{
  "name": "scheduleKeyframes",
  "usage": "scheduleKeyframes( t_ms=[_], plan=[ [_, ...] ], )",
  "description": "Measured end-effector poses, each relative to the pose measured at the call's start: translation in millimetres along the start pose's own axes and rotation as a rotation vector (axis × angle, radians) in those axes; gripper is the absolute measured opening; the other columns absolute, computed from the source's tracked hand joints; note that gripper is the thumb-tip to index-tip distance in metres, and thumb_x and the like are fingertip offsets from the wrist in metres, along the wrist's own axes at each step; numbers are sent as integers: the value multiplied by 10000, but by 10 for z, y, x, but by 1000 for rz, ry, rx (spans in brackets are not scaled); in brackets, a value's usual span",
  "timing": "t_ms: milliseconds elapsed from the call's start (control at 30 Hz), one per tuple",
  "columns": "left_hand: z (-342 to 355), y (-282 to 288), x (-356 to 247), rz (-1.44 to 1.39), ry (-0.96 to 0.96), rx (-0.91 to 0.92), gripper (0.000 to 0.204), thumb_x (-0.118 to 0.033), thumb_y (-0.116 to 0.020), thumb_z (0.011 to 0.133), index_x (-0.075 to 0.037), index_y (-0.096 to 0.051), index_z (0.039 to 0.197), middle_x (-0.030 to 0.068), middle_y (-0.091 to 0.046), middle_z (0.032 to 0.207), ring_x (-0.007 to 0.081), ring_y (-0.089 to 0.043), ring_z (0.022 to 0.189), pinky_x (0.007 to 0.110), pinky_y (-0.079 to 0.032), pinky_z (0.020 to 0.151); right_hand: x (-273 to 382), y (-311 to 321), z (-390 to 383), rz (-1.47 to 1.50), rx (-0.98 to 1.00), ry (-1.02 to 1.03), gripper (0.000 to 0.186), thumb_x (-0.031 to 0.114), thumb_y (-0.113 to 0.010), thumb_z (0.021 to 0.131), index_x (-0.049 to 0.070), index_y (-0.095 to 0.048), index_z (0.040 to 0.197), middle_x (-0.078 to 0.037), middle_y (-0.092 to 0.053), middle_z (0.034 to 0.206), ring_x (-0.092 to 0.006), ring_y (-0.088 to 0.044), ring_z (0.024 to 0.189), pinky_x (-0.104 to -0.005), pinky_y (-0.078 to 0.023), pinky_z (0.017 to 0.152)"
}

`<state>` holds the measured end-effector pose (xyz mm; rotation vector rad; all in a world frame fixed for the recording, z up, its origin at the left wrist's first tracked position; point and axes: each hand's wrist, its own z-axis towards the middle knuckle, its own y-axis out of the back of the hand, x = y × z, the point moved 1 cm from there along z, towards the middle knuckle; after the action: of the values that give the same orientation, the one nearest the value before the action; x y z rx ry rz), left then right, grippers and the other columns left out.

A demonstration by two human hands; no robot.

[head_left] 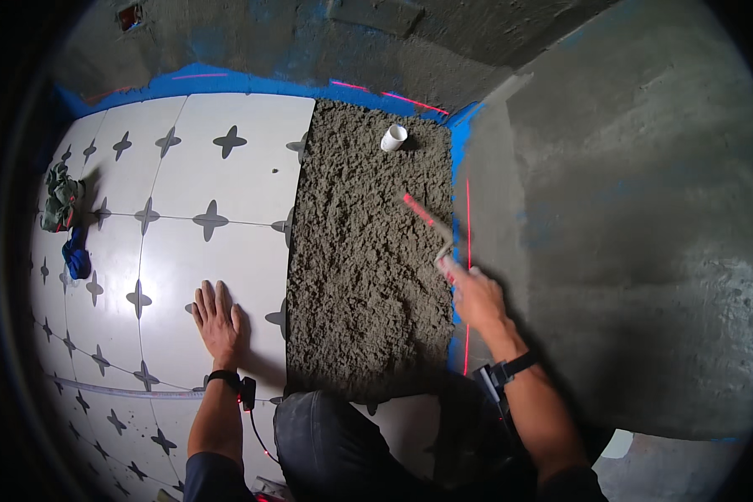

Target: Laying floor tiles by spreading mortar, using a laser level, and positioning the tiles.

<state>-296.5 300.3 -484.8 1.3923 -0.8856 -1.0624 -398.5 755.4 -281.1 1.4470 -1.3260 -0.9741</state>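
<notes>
My left hand (217, 325) lies flat on a white tile (243, 259) patterned with dark grey four-petalled shapes, fingers stretched out. In my right hand (480, 299) is a trowel (429, 217), gripped by its handle near the right wall. Its narrow-looking blade hangs over the rough grey mortar bed (360, 259), with a red laser line across it. Whether the blade touches the mortar, I cannot tell. A short white pipe (393, 139) sticks up from the far end of the mortar.
Plastered walls (627, 217) stand at the right and back, with a blue coated band (251, 81) along their foot. Crumpled green cloth (61, 199) and a blue cloth (77, 254) lie on the left tiles. A pale strip (125, 391) crosses the near tiles. My knee (330, 439) is by the mortar's near edge.
</notes>
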Motion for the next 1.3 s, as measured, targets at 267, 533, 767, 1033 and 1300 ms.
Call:
scheduleKeyframes(
  t_ms=[267, 533, 767, 1033, 1300],
  plan=[
    [-9, -66, 46, -70, -9, -44, 610, -310, -519, 929, -183, -375, 1508, 110, -284, 1594, 320, -231, 1474, 468, -149, 1209, -232, 122, 214, -189, 20, -55, 592, 39, -559, 845, 193, -477, 1411, -245, -627, 966, -441, -645, 854, -540, -517, 759],
    [-23, -9, 35, -70, 9, -29, 606, -375, -498, 935, -193, -378, 1500, 109, -287, 1586, 322, -230, 1471, 482, -155, 1205, 340, 234, -770, 56, 198, 137, 628, 81, -609, 823, 206, -476, 1423, -223, -640, 1052, -419, -635, 937, -523, -514, 819],
    [-33, 21, 37, -75, 14, -1, 594, -359, -470, 959, -177, -360, 1514, 114, -256, 1602, 314, -203, 1485, 477, -138, 1211, 587, 194, -5, 200, 128, 275, 634, 97, -629, 820, 192, -471, 1426, -219, -642, 1058, -441, -610, 968, -498, -495, 873],
    [-44, 5, 41, -95, 14, -22, 594, -365, -476, 959, -188, -362, 1514, 107, -264, 1601, 311, -205, 1485, 472, -141, 1210, 864, 167, 465, 20, 134, 385, 623, 61, -601, 844, 170, -446, 1438, -232, -629, 986, -427, -626, 917, -522, -498, 809],
    [-26, 18, 42, -98, 27, -3, 598, -366, -478, 956, -196, -360, 1516, 107, -260, 1602, 315, -205, 1485, 473, -134, 1210, 1158, 276, 908, -198, 79, 356, 572, 44, -555, 862, 204, -476, 1406, -215, -618, 933, -428, -624, 863, -528, -497, 767]
  ],
)
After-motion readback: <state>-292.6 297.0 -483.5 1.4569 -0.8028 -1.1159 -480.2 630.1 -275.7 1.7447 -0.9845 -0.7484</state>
